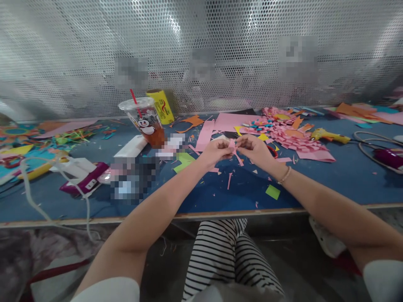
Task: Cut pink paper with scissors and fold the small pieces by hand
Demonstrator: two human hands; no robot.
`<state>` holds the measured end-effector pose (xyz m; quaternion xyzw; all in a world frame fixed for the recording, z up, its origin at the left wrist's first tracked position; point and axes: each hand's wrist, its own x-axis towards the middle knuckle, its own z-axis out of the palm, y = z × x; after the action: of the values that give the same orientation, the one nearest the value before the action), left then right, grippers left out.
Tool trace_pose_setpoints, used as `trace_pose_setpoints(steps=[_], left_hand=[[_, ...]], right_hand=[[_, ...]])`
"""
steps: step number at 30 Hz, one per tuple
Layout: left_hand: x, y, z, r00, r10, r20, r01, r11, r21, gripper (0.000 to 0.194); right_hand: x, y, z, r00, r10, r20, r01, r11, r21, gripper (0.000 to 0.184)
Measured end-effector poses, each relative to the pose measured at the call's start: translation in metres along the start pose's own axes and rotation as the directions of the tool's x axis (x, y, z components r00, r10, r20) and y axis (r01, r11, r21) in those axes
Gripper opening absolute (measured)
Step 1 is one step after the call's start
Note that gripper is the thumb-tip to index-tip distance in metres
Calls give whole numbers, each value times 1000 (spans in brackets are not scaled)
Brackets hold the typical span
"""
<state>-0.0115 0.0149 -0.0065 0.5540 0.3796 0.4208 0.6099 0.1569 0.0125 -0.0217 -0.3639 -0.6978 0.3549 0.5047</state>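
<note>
My left hand (217,152) and my right hand (253,147) meet above the middle of the blue table (201,197). Their fingertips pinch a small piece of pink paper (232,144), one narrow end of which hangs down between them. Behind the hands lie pink paper sheets (231,121), and red scissor handles (273,151) show partly beside my right hand. To the right are fringed pink paper flowers (291,136). Pink scraps and a green paper square (273,192) lie on the near side.
A clear cup (146,121) with brown drink and a straw stands behind a white box (130,146). A yellow glue gun (330,136) lies at right with its cable. At left are a purple device (83,180), a white cord (30,197) and paper scraps. A perforated metal panel (233,25) rises behind.
</note>
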Motion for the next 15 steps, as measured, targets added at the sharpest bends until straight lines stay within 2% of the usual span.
trace_pose_setpoints(steps=[9, 15], left_hand=[[0, 1, -1, 1000, 12, 5, -12, 1000, 14, 17], [-1, 2, -1, 999, 29, 39, -29, 999, 18, 20]], right_hand=[[1, 0, 0, 999, 48, -6, -47, 993, 107, 24], [1, -2, 0, 1000, 27, -13, -26, 995, 95, 23]])
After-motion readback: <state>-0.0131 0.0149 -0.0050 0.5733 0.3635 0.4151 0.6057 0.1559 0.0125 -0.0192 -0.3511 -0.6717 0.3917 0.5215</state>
